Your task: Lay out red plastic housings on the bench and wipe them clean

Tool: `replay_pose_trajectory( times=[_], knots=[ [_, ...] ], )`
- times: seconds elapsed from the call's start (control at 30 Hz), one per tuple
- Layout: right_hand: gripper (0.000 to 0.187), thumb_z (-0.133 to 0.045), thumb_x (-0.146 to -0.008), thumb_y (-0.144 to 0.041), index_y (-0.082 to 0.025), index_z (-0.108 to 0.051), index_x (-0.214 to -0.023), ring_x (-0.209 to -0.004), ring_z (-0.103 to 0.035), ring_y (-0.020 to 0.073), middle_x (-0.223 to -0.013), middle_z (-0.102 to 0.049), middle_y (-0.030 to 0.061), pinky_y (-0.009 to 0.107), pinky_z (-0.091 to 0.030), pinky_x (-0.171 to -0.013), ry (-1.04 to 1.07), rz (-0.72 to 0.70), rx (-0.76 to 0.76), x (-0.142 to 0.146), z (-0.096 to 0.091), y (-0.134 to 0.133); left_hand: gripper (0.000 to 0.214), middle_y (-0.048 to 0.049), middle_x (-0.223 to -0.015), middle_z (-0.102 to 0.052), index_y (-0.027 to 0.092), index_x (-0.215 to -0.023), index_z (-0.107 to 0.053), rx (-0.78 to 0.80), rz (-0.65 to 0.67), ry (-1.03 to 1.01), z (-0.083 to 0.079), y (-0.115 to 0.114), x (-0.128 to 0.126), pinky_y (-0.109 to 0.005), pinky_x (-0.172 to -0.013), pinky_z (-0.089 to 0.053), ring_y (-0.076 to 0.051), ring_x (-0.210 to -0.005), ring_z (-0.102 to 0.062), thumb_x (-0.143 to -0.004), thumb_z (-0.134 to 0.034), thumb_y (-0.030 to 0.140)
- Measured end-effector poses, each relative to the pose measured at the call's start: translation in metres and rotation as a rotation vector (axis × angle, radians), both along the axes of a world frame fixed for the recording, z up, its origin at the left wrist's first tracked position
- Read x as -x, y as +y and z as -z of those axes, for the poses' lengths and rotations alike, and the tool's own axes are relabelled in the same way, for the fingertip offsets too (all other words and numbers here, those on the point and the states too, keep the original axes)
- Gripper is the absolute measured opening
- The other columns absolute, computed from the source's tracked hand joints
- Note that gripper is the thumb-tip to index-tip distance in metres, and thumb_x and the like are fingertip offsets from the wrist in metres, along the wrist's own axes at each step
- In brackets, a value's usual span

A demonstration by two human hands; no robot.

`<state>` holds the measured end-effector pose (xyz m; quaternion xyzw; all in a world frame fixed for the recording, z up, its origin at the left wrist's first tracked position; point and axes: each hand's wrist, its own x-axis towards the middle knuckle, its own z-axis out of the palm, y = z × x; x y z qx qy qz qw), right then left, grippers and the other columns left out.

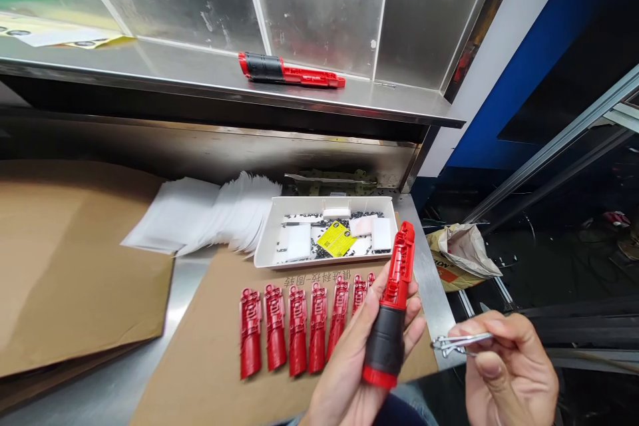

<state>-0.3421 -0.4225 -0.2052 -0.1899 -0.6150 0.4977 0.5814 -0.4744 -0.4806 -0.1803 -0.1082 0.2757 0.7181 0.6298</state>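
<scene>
My left hand (357, 353) is wrapped round a red and black plastic housing (387, 333), its narrow red end up and its black sleeve in my palm. Off to the right, my right hand (509, 366) pinches a pair of nail clippers (462, 343) between thumb and fingers, jaws towards the housing but apart from it. Behind my left hand, several translucent red plastic housings (297, 333) lie in a row on a cardboard sheet (200, 346). My left hand partly hides the ones at the right end.
A white tray (264, 246) holds small black bits, white pads and a yellow label (337, 239). White sheets (200, 213) and a large cardboard piece (74, 259) lie left. Another red and black housing (289, 71) rests on the metal shelf (190, 80). A paper bag (462, 256) stands right.
</scene>
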Motion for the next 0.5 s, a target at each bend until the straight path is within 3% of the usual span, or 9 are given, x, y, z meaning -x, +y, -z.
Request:
replay_pose_trajectory(
  times=[0.13, 0.27, 0.5],
  knots=[
    [0.022, -0.070, -0.082, -0.017, -0.020, -0.064, -0.103, -0.076, -0.073, 0.0188, -0.085, -0.075, 0.0047, 0.026, -0.063, -0.065, -0.062, 0.139, -0.131, 0.008, 0.001, -0.011, 0.048, -0.0186, -0.116, -0.069, 0.018, -0.134, -0.051, -0.028, 0.017, 0.020, 0.001, -0.001, 0.003, -0.032, -0.087, -0.057, -0.022, -0.096, -0.070, -0.088, -0.062, 0.025],
    [0.019, -0.070, -0.083, -0.021, -0.020, -0.064, -0.101, -0.077, -0.073, 0.0198, -0.086, -0.075, 0.0053, 0.030, -0.062, -0.067, -0.084, 0.263, -0.093, 0.025, 0.002, -0.030, 0.049, -0.0168, -0.121, -0.067, 0.021, -0.135, -0.051, -0.045, 0.021, 0.025, 0.001, -0.001, 0.004, -0.039, -0.098, -0.052, -0.023, -0.099, -0.069, -0.088, -0.063, 0.027],
    [0.018, -0.071, -0.083, -0.021, -0.020, -0.065, -0.100, -0.076, -0.073, 0.0193, -0.087, -0.076, 0.0049, 0.031, -0.062, -0.073, -0.089, 0.267, -0.117, 0.028, 0.004, -0.033, 0.047, -0.0143, -0.117, -0.069, 0.023, -0.132, -0.053, -0.042, 0.031, 0.007, 0.007, -0.001, 0.006, -0.039, -0.097, -0.052, -0.023, -0.097, -0.069, -0.087, -0.064, 0.029]
  ],
)
